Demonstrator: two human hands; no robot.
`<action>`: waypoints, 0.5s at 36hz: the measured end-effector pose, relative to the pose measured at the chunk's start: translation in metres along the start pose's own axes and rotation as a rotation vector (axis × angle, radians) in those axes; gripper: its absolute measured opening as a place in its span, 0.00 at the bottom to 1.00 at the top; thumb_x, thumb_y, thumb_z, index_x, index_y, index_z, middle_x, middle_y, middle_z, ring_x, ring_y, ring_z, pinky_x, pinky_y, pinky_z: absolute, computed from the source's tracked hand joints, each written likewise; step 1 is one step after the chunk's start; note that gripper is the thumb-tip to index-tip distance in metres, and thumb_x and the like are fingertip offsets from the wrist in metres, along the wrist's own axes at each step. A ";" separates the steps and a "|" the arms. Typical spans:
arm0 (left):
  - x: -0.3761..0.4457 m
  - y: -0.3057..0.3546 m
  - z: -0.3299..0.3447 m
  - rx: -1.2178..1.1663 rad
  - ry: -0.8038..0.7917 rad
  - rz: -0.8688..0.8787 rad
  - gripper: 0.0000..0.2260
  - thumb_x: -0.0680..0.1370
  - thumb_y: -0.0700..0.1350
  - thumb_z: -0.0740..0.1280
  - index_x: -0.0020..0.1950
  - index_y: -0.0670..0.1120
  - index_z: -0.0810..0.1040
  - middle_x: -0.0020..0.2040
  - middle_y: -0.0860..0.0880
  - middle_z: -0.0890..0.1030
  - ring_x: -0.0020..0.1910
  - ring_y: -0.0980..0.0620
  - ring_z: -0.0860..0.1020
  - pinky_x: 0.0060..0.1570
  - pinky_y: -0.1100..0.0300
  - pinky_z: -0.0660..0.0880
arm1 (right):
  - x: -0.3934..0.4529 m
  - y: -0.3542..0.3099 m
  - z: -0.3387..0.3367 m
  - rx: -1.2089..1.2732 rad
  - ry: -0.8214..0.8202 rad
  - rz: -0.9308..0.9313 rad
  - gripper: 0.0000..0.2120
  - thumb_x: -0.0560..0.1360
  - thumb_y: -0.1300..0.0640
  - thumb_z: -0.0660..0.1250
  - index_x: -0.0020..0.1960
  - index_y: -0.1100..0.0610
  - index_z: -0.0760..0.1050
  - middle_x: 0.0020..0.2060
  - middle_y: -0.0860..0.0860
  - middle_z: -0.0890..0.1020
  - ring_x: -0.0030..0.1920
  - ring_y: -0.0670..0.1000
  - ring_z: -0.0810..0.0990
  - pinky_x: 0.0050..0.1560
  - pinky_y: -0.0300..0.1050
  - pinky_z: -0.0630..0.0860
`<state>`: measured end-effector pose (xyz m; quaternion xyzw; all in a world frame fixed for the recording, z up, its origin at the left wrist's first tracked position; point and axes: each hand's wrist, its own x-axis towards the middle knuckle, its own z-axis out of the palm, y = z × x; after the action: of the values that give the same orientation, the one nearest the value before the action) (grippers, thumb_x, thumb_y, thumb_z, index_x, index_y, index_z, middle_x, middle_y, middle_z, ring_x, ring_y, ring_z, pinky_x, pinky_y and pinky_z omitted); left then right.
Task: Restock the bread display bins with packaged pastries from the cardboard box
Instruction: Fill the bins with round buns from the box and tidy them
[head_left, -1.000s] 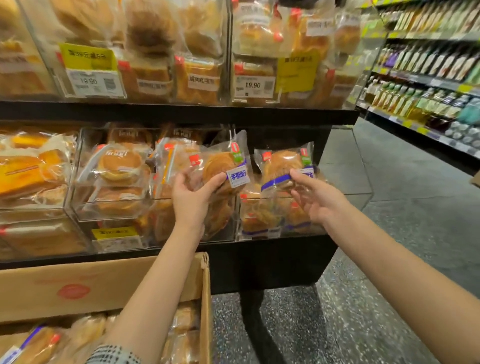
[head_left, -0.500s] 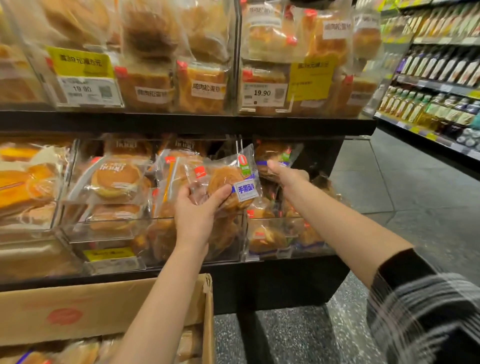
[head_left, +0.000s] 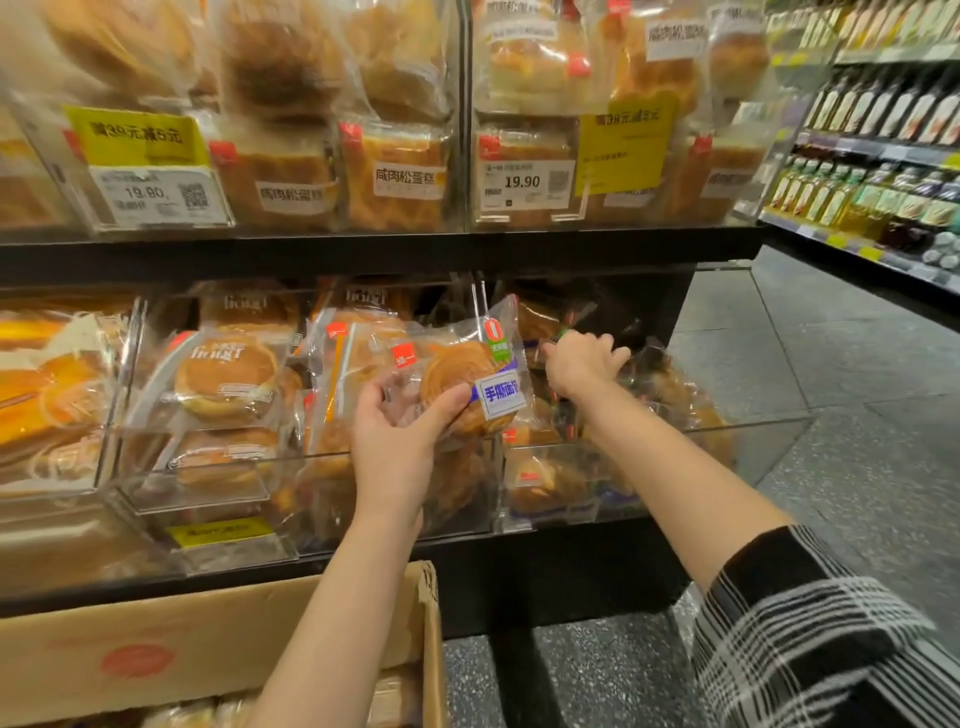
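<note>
Her left hand (head_left: 395, 441) grips a packaged pastry (head_left: 457, 384) before the lower shelf's middle bin (head_left: 311, 467); right hand (head_left: 579, 364), fingers curled, reaches into the right-end bin (head_left: 769, 441), grasp hidden. Cardboard box (head_left: 208, 639) below.

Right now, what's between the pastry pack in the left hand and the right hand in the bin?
In the head view, the clear divider wall between two bins separates the pastry pack from the right hand.
</note>
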<state>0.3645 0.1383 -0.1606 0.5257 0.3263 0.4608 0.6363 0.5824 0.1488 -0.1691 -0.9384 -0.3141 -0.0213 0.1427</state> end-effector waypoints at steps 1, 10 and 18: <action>-0.001 0.001 0.000 0.004 -0.007 -0.001 0.32 0.63 0.48 0.75 0.65 0.50 0.69 0.59 0.49 0.79 0.57 0.52 0.80 0.56 0.54 0.78 | -0.001 0.000 0.001 -0.049 -0.038 -0.018 0.17 0.81 0.49 0.57 0.63 0.57 0.74 0.61 0.56 0.76 0.66 0.58 0.67 0.65 0.55 0.59; -0.002 0.005 -0.003 0.027 -0.017 -0.020 0.34 0.65 0.46 0.76 0.69 0.51 0.67 0.63 0.51 0.76 0.61 0.52 0.77 0.57 0.55 0.77 | -0.009 -0.003 -0.009 -0.233 0.006 -0.010 0.19 0.77 0.56 0.62 0.67 0.59 0.70 0.64 0.58 0.74 0.68 0.60 0.65 0.72 0.61 0.52; -0.001 0.008 -0.003 0.062 -0.035 -0.015 0.35 0.68 0.46 0.75 0.72 0.50 0.65 0.63 0.53 0.74 0.62 0.53 0.76 0.54 0.62 0.76 | -0.006 -0.006 -0.007 -0.398 -0.028 -0.150 0.18 0.75 0.57 0.64 0.65 0.57 0.72 0.66 0.58 0.73 0.71 0.61 0.63 0.73 0.63 0.49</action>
<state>0.3590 0.1383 -0.1537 0.5506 0.3331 0.4363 0.6289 0.5749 0.1480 -0.1615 -0.9223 -0.3746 -0.0802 -0.0520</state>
